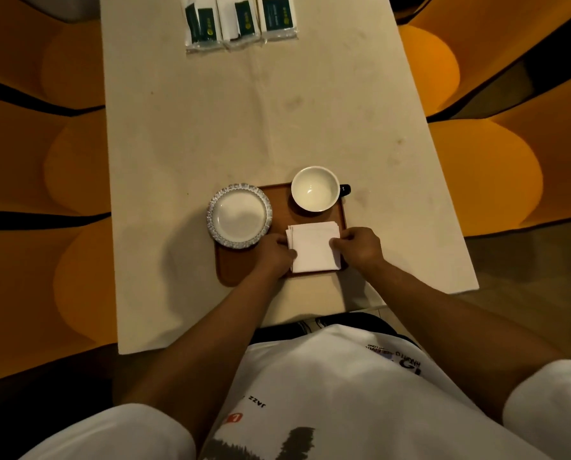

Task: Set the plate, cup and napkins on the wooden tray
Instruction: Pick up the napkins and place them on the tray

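Observation:
A brown wooden tray (236, 267) lies on the near half of the cream table. On its left end rests a white plate (239, 215) with a patterned grey rim, overhanging the tray's left edge. A white cup (315, 189) with a dark handle stands at the tray's far right corner. A stack of white napkins (313, 247) lies on the tray's near right part. My left hand (274, 255) pinches the stack's left edge and my right hand (359, 247) pinches its right edge.
Three wrapped packs of napkins (241, 19) with green labels lie at the far end of the table (277, 111). Orange cushioned seats (38, 161) line both long sides. The table's near edge is just in front of my body.

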### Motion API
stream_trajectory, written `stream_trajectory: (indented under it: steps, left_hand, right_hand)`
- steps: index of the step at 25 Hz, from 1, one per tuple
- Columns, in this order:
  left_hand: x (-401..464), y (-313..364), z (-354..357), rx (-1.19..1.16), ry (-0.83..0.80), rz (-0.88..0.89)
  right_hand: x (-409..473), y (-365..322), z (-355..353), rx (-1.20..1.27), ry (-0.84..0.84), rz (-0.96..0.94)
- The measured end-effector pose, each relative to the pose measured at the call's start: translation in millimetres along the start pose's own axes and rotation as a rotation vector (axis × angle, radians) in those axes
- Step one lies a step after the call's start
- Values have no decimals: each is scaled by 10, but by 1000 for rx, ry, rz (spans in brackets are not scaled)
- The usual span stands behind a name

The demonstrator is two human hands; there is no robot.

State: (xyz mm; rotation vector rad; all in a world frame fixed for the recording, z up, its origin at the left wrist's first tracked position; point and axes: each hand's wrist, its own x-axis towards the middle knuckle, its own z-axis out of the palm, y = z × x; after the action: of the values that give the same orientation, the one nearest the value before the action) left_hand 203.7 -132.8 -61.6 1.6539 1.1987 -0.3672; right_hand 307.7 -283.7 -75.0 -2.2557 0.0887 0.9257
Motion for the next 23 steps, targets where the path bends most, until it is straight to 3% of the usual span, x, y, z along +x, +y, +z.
stream_trajectory:
  steps: [11, 16, 19, 23]
  left_hand:
    - [41, 8, 213, 170, 102, 74]
    - [-35, -33, 246, 252, 129, 155]
    - [-103, -80, 253, 368, 68, 281]
    - [-145, -113, 271, 412, 8, 310]
  right_hand:
    - [42, 98, 32, -297, 64, -142]
    - [-27, 156, 3, -273, 98, -320]
    - [-49, 231, -40, -368, -35, -385]
    - [-67, 309, -75, -439, -134, -371]
